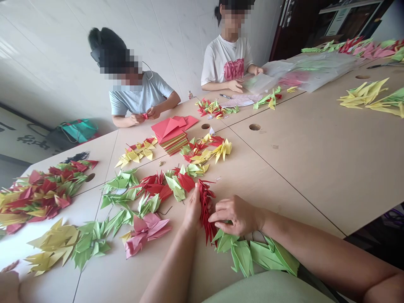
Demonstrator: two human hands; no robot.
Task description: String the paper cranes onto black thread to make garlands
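Observation:
My left hand [192, 209] is closed around a bundle of folded red paper cranes [206, 206], which stands upright with its pointed tips packed together. Against the right side of that bundle is my right hand [235, 215], its fingers bent and drawn toward the thumb; whatever lies between the fingertips is too small to make out. Under my right wrist, several green paper cranes [252, 254] are strung together near the table's front edge. Left of my left hand lies a string of green and red cranes [154, 185], with pink cranes [148, 231] nearer to me.
A stack of coloured paper [173, 141] lies mid-table, red sheets on top. At the left is a large heap of cranes [47, 189]. Across the table, one person [139, 97] folds red paper and another [230, 63] handles clear plastic bags [318, 69]. Round holes pierce the tabletop [299, 160].

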